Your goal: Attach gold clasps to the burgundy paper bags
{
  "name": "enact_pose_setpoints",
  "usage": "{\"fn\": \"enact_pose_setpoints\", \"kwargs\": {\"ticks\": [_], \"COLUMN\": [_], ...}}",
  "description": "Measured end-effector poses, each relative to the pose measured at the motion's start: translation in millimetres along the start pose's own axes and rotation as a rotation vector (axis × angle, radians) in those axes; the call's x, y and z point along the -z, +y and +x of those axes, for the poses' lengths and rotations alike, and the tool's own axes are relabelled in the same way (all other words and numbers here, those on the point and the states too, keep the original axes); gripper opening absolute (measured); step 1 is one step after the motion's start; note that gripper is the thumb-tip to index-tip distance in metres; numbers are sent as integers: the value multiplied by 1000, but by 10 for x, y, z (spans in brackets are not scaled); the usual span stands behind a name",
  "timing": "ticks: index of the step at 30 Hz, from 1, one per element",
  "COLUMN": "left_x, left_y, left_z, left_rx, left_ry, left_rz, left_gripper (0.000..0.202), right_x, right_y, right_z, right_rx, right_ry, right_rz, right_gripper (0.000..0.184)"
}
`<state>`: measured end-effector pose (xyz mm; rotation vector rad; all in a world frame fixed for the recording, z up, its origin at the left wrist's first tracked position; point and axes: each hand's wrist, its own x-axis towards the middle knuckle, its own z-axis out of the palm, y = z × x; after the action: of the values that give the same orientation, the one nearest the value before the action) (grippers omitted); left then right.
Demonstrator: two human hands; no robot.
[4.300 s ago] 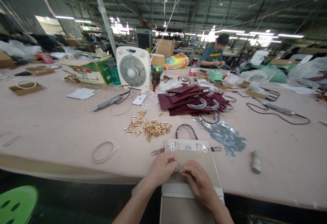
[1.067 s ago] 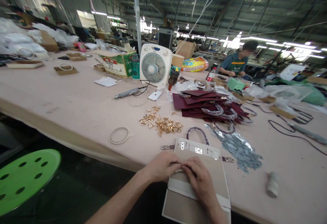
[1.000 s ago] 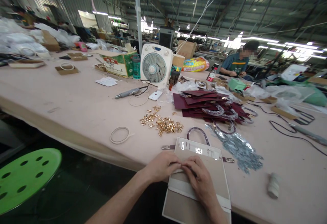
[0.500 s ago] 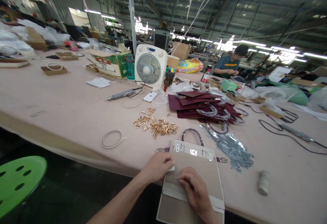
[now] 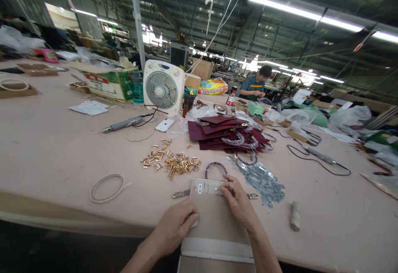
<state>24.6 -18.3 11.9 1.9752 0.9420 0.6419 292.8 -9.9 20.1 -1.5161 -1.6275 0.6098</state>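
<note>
A flat handbag panel [image 5: 217, 219] lies beige side up at the table's front edge, its lower part hanging past the edge. A purple handle [image 5: 216, 165] curves from its top, and straps with metal fittings [image 5: 179, 194] stick out at both sides. My left hand [image 5: 178, 225] is closed at the panel's left edge; a small pale bit shows under its fingertips. My right hand [image 5: 234, 198] pinches over the panel's top strip, at a small metal plate. Whatever its fingertips hold is hidden. Gold-coloured metal fittings [image 5: 178, 163] lie in a heap beyond.
Dark red bag pieces [image 5: 217, 134] are stacked behind, beside a spread of flat silvery metal bits [image 5: 264, 184]. A box fan [image 5: 163, 86], a phone [image 5: 164, 125] and a corded screwdriver [image 5: 122, 124] stand or lie farther back. A wrapped roll [image 5: 295, 216] sits at right, a coil [image 5: 107, 188] at left.
My right hand has moved from the panel's middle up to the metal plate on its top strip. My left hand stays at the left edge, slightly lower along it. The view has shifted right.
</note>
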Motion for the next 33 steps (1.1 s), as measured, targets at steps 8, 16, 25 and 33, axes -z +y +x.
{"fn": "enact_pose_setpoints", "kwargs": {"ticks": [8, 16, 25, 33], "left_x": [11, 20, 43, 125], "left_y": [-9, 14, 24, -48], "left_z": [7, 19, 3, -58], "left_rx": [-5, -1, 5, -7], "left_ry": [0, 0, -9, 4], "left_rz": [-21, -21, -62, -322], "left_gripper": [22, 22, 24, 28], "right_x": [-97, -152, -95, -306], "right_y": [70, 161, 272, 303], "right_z": [1, 19, 140, 155], "right_rx": [-8, 28, 51, 51], "right_ry": [0, 13, 6, 226], "right_rz": [-43, -112, -146, -227], "right_gripper": [23, 17, 29, 33]}}
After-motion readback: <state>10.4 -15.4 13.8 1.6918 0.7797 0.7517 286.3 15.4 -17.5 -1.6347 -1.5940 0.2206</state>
